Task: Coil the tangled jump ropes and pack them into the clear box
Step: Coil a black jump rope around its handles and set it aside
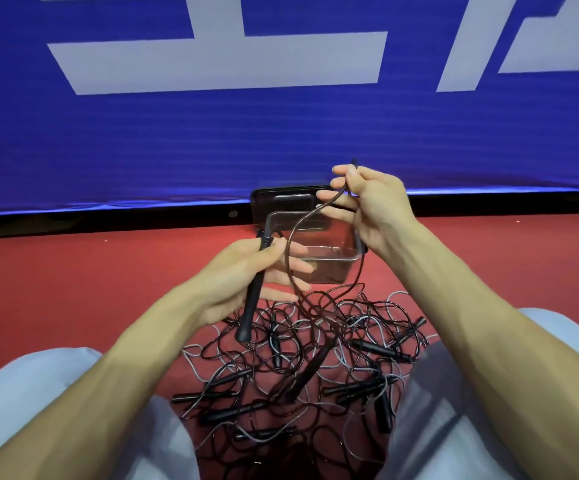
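Observation:
A tangled heap of black and grey jump ropes (315, 368) with several black handles lies on the red floor between my knees. My left hand (243, 275) grips one black handle (251, 306), which points down and toward me. Its dark cord (293, 251) arcs up to my right hand (367, 206), which pinches it between thumb and fingers above the box. The clear box (329, 258) stands on the floor just beyond the heap, partly hidden by both hands.
A black lid (281, 199) leans behind the box against a blue banner (281, 133) with white lettering. The banner's black base runs across the floor. My light-trousered legs (56, 393) frame the heap on both sides.

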